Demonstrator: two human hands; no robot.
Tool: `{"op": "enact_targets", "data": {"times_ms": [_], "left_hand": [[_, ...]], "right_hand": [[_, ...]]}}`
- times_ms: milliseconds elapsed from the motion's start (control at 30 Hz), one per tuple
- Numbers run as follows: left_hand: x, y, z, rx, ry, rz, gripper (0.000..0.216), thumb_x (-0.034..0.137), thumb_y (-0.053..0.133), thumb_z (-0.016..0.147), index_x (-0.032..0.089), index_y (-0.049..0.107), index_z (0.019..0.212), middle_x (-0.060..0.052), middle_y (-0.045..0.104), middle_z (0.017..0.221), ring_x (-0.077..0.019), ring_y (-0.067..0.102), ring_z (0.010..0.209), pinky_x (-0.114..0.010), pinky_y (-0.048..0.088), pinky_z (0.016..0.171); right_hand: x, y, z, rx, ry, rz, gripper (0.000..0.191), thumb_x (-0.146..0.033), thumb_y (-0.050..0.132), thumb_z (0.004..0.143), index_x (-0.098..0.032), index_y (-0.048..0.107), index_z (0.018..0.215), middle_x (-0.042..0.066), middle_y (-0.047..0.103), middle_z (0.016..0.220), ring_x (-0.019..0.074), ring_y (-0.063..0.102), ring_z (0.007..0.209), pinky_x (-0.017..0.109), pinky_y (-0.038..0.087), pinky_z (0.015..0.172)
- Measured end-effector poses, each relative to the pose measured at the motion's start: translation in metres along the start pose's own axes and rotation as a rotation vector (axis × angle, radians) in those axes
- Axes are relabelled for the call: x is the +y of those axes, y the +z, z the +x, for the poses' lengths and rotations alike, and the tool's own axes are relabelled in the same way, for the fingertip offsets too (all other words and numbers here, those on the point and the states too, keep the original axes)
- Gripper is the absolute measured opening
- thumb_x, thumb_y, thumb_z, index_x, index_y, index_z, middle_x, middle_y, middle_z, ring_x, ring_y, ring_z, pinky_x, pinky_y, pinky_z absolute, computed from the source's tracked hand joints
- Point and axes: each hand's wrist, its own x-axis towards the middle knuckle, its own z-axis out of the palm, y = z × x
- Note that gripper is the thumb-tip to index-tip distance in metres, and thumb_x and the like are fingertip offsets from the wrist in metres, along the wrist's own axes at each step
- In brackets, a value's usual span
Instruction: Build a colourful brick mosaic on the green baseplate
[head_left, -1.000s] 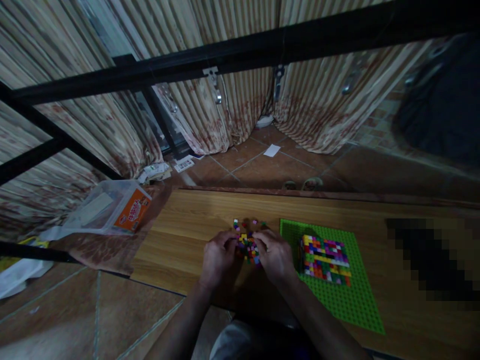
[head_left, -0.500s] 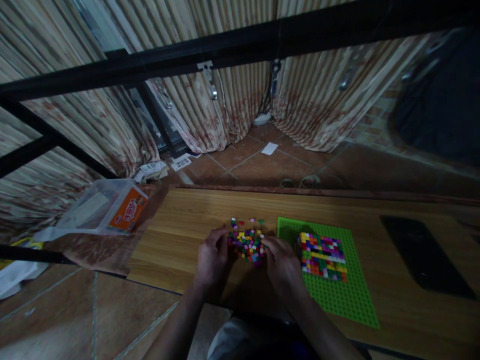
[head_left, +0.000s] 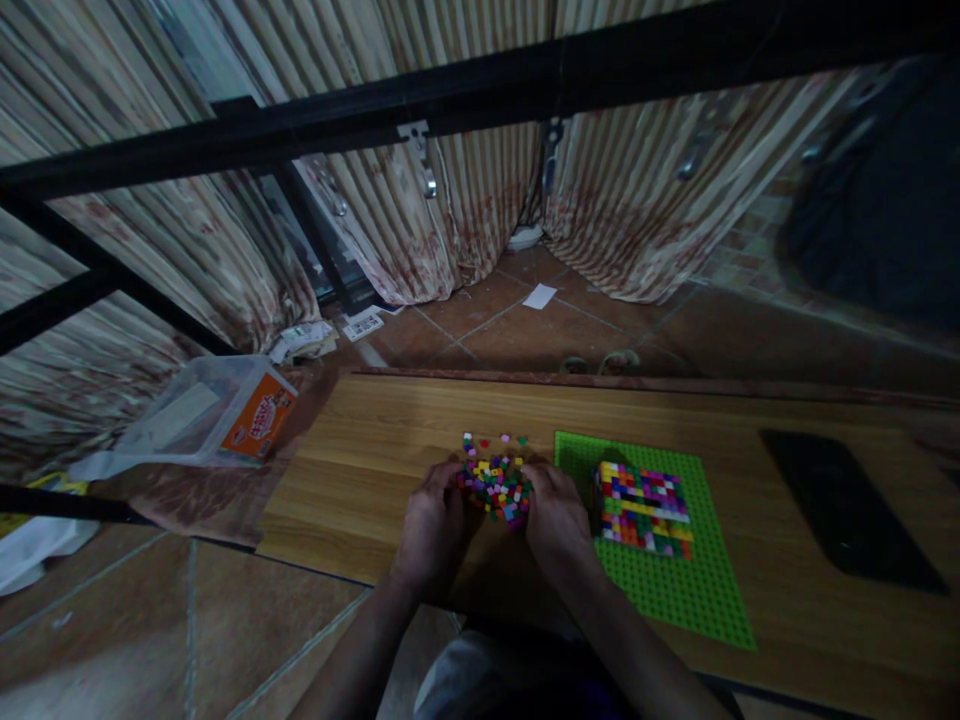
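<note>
A loose pile of small multicoloured toy bricks lies on the wooden table between my hands. At its left edge is my left hand, fingers curled inward and drawn together, tips against the bricks. My right hand is bent in the same way at the right edge, its fingertips touching the pile. Whatever either hand pinches is hidden or too small to name. Right of my right hand, a block of multicoloured bricks with gaps in its top stands on a green studded baseplate.
The wooden table has a dark flat slab at its right. A clear plastic box with an orange label stands beyond the left end. A black metal bar crosses in front of striped curtains. Paper lies on the tiled floor.
My left hand has shifted slightly right and turned closer around the pile. My right hand has moved a little down and inward at its right edge. The brick block and baseplate stay put.
</note>
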Motion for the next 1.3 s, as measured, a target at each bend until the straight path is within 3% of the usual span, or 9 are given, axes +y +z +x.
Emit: {"op": "enact_targets", "data": {"times_ms": [233, 467, 600, 767, 1033, 1300], "left_hand": [[0.001, 0.000, -0.001, 0.006, 0.007, -0.052, 0.032, 0.004, 0.046, 0.083, 0.021, 0.063, 0.104, -0.005, 0.070, 0.103, -0.0171, 0.068, 0.095, -0.030, 0.054, 0.087], [0.001, -0.003, -0.014, -0.004, 0.058, -0.103, 0.033, 0.006, 0.048, 0.084, 0.021, 0.060, 0.110, -0.005, 0.068, 0.106, -0.0172, 0.067, 0.096, -0.031, 0.054, 0.086], [0.013, 0.001, -0.018, -0.008, 0.113, -0.123, 0.032, 0.006, 0.050, 0.084, 0.022, 0.060, 0.110, -0.005, 0.067, 0.106, -0.0167, 0.066, 0.097, -0.030, 0.054, 0.087], [0.022, 0.008, -0.014, -0.067, 0.189, -0.122, 0.031, 0.003, 0.050, 0.082, 0.022, 0.062, 0.103, -0.006, 0.066, 0.108, -0.0175, 0.065, 0.100, -0.031, 0.054, 0.089], [0.017, 0.014, -0.016, -0.066, 0.226, -0.081, 0.033, 0.001, 0.053, 0.081, 0.022, 0.061, 0.106, -0.007, 0.064, 0.112, -0.0187, 0.063, 0.105, -0.033, 0.054, 0.092], [0.016, 0.014, -0.018, -0.064, 0.271, 0.038, 0.042, 0.008, 0.067, 0.074, 0.026, 0.062, 0.112, -0.007, 0.061, 0.118, -0.0225, 0.059, 0.110, -0.038, 0.052, 0.095]], "right_hand": [[-0.011, -0.011, 0.002, -0.009, -0.056, 0.280, 0.042, -0.004, 0.035, 0.086, -0.016, 0.061, 0.117, 0.010, 0.067, 0.117, 0.0188, 0.062, 0.110, 0.035, 0.049, 0.098], [-0.003, -0.019, -0.026, 0.003, -0.044, 0.166, 0.028, -0.015, 0.049, 0.087, -0.017, 0.062, 0.111, 0.011, 0.068, 0.107, 0.0253, 0.064, 0.101, 0.042, 0.054, 0.088], [-0.006, -0.009, -0.036, 0.047, -0.061, 0.110, 0.036, -0.015, 0.058, 0.082, -0.015, 0.058, 0.118, 0.015, 0.066, 0.113, 0.0287, 0.061, 0.108, 0.045, 0.052, 0.090], [-0.004, -0.005, -0.026, 0.044, -0.079, 0.094, 0.039, -0.007, 0.047, 0.084, -0.016, 0.058, 0.120, 0.014, 0.064, 0.121, 0.0254, 0.060, 0.113, 0.042, 0.051, 0.094], [0.002, -0.014, -0.014, 0.054, -0.059, 0.139, 0.033, -0.009, 0.040, 0.089, -0.019, 0.062, 0.112, 0.008, 0.068, 0.104, 0.0206, 0.065, 0.097, 0.034, 0.054, 0.085], [0.002, -0.016, -0.007, 0.055, -0.150, 0.074, 0.038, -0.008, 0.041, 0.088, -0.021, 0.066, 0.113, 0.011, 0.059, 0.120, 0.0245, 0.055, 0.112, 0.041, 0.048, 0.095]]}}
